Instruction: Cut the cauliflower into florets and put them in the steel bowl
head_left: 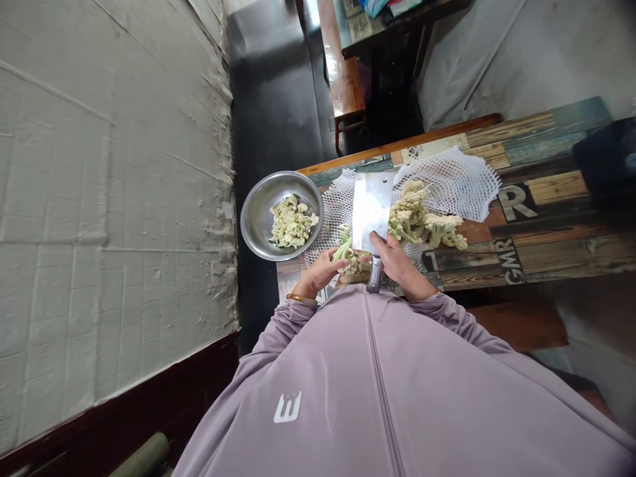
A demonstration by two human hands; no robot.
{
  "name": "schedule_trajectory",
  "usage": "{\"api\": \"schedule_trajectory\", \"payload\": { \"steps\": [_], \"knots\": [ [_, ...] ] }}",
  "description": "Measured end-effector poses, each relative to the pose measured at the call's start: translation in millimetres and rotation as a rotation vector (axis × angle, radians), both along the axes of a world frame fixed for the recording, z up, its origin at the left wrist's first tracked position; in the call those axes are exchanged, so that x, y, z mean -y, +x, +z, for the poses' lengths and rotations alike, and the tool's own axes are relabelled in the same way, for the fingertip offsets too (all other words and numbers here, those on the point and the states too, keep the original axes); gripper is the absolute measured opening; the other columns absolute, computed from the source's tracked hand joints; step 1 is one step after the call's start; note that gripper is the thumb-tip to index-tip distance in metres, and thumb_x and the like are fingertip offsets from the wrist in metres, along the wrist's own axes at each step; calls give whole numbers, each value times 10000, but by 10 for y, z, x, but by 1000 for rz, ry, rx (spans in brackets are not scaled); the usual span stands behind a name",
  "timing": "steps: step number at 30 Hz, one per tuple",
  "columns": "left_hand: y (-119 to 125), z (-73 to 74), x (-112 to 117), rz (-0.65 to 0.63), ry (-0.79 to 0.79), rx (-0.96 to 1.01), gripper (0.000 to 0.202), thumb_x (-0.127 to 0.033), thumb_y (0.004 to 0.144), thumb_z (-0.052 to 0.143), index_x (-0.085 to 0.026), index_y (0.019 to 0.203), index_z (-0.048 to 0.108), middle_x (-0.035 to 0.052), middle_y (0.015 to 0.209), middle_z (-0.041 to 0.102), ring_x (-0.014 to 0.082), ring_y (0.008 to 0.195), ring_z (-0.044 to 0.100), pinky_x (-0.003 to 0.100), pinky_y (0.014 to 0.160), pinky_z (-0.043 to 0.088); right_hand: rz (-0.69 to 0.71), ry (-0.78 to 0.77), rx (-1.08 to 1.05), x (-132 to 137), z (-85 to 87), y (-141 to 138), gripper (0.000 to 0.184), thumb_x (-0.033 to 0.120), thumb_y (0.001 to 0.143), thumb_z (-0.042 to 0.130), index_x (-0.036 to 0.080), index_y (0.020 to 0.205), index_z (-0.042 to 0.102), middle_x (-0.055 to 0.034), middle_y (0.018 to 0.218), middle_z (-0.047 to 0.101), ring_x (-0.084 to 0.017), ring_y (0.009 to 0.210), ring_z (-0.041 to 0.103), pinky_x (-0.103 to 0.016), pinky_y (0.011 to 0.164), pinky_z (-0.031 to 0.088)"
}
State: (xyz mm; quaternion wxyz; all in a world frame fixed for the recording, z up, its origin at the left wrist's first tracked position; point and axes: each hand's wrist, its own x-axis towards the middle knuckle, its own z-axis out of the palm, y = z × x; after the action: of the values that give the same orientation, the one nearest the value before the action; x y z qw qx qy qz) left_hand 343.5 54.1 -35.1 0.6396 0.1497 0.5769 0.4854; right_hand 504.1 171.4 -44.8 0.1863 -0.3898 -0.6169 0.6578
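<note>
My right hand (393,258) grips the handle of a broad steel cleaver (371,204), whose blade lies pointing away from me over the table. My left hand (325,266) is closed on a small cauliflower floret (344,248) beside the blade. More cut pieces lie under both hands. A bunch of uncut cauliflower (422,215) rests just right of the blade on white foam netting (452,182).
A round metal bowl (258,215) holding cut cauliflower pieces (291,222) sits at the table's left edge. The wooden table (546,252) with printed letters stretches right. A dark object (603,159) stands far right. A wooden bench (345,83) lies beyond; a grey wall is left.
</note>
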Motion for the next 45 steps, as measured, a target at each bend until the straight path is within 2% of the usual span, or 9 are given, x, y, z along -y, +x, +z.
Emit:
{"api": "schedule_trajectory", "payload": {
  "steps": [3, 5, 11, 16, 22, 29, 37, 42, 45],
  "knots": [
    [-8, -41, 33, 89, -36, 90, 435, -326, 652, 832, -122, 1007, 685, 65, 927, 680, 117, 716, 598, 229, 632, 444, -59, -54, -35, -76, -2, 86, 448, 604, 952, 451, 245, 1173, 604, -76, 1001, 693, -230, 742, 705, -365, 597, 617],
    [-19, -58, 42, 132, -46, 105, 429, -339, 651, 824, -129, 991, 669, 54, 901, 664, 104, 682, 591, 216, 593, 423, -17, 77, -15, -109, 9, 148, 415, 579, 952, 469, 233, 1109, 636, -95, 1019, 695, -239, 757, 710, -378, 659, 617],
    [-25, -66, 8, 199, -96, -17, 456, -327, 646, 830, -185, 1024, 618, 11, 893, 628, 81, 649, 578, 203, 572, 418, 268, 513, 21, 30, 40, 219, 399, 350, 1024, 393, 267, 1362, 587, -74, 1369, 635, -255, 1300, 576, -434, 1123, 462],
    [41, -79, -30, 140, -134, -270, 327, -312, 642, 787, -175, 878, 606, -16, 756, 577, 84, 590, 510, 210, 517, 364, 417, 632, 123, 140, 28, 205, 462, 239, 1025, 390, 280, 1471, 505, -53, 1437, 587, -226, 1290, 587, -372, 1080, 507],
    [148, -80, -104, 156, -96, -285, 226, -246, 617, 685, -189, 727, 497, -50, 636, 455, 75, 555, 361, 216, 490, 294, 478, 719, 236, 185, 45, 125, 499, 152, 967, 473, 240, 1456, 522, -94, 1386, 613, -237, 1150, 661, -345, 963, 563],
    [125, -49, -31, 125, -64, -339, 239, -257, 623, 720, -178, 678, 502, -56, 599, 442, 60, 524, 340, 216, 490, 270, 431, 720, 216, 274, -174, 123, 360, 216, 1013, 454, 226, 1348, 587, -92, 1309, 662, -214, 1139, 664, -315, 967, 538],
    [137, -38, 14, 124, -201, -353, 253, -299, 621, 773, -163, 722, 586, -35, 595, 530, 72, 503, 429, 220, 492, 298, 451, 689, 303, 379, -408, 181, 350, 285, 1057, 387, 187, 1299, 621, -114, 1214, 710, -209, 1154, 660, -304, 999, 508],
    [77, -26, 18, 82, -108, -377, 240, -265, 624, 794, -153, 777, 646, -33, 655, 545, 80, 568, 456, 216, 532, 348, 337, 492, 370, 443, -604, 338, 290, 257, 1007, 453, 207, 1201, 662, -109, 1232, 717, -228, 1107, 690, -325, 918, 545],
    [-2, 2, 25, 67, -25, -320, 330, -275, 645, 813, -167, 925, 675, -24, 764, 590, 90, 641, 505, 210, 579, 404, 222, 265, 313, 425, -637, 380, 309, 381, 1006, 437, 190, 1066, 672, -72, 867, 767, -213, 802, 733, -320, 781, 563]
  ]
}}
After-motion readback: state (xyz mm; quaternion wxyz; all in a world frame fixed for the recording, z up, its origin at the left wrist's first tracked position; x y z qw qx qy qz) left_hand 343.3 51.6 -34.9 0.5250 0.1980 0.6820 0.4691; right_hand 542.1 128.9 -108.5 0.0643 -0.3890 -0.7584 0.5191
